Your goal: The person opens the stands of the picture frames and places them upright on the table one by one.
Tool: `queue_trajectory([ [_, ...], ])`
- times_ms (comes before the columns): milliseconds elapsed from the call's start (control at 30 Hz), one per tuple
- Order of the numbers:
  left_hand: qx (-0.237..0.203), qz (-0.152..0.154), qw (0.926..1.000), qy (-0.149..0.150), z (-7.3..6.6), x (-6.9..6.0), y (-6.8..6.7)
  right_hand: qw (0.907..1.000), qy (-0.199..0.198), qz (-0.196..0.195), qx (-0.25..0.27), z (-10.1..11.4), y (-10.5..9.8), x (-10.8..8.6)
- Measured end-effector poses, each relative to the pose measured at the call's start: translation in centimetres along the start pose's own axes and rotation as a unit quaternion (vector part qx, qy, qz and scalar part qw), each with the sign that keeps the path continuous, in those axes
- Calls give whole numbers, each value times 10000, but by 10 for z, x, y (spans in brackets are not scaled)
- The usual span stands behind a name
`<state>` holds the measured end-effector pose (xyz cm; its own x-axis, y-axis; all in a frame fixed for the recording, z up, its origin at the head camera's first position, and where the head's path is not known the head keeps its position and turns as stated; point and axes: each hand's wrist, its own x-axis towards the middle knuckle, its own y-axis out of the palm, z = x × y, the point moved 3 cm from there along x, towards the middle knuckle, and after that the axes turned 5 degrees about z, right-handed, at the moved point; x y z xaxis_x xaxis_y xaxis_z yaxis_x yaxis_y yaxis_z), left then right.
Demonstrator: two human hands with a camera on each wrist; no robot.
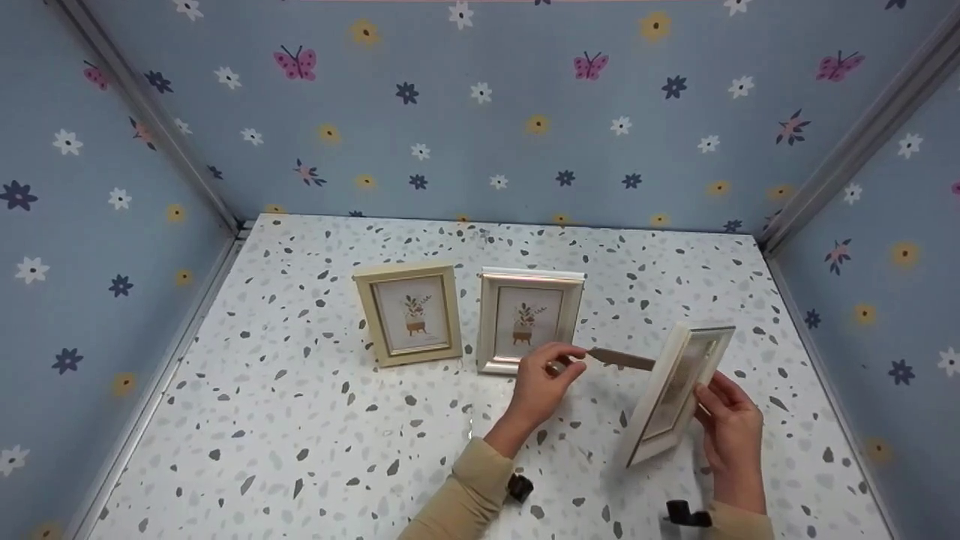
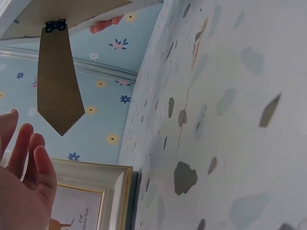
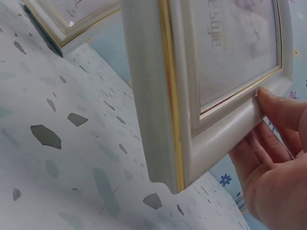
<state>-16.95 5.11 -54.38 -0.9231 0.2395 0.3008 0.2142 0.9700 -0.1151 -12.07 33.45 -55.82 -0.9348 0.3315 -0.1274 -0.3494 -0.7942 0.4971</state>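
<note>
My right hand (image 1: 731,431) grips a white picture frame (image 1: 651,401) by its side edge, thumb on the front moulding. The frame is lifted and tilted, its front turned to the right. In the right wrist view, gold lines run along its moulding (image 3: 216,134). Out from its back sticks a brown stand leg (image 2: 57,81), attached by a dark hinge. Just off the leg's pointed tip is my left hand (image 1: 541,382), its fingers loosely bent. A small gap shows between those fingers (image 2: 43,167) and the leg in the left wrist view.
A cream-gold picture frame (image 1: 367,315) stands upright left of centre. Beside it stands a silver-white picture frame (image 1: 487,322), partly behind my left hand. Both show a potted plant print. The speckled tabletop (image 1: 300,397) is bounded by blue flowered walls (image 1: 465,150) behind and on both sides.
</note>
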Motion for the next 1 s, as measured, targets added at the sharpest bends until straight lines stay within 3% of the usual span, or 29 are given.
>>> queue_trajectory([
  [200, -326, 85, 9987, -391, -26, -1, -3, 9969, -315, -529, -481, 6, 4, -1],
  [500, -496, 323, 9968, -528, -24, -2, 4, 9842, -606, -932, -1379, 7, 13, -3],
  [600, -643, 462, 9952, -581, -22, -2, 7, 9792, -667, -1099, -1571, 5, 15, -3],
  [833, -704, 640, 9934, -634, 10, 2, 21, 9708, -991, -1223, -1808, 4, 20, -3],
  [1000, -622, 875, 9917, -701, 13, 4, 27, 9665, -1120, -1295, -1914, 2, 22, -4],
])
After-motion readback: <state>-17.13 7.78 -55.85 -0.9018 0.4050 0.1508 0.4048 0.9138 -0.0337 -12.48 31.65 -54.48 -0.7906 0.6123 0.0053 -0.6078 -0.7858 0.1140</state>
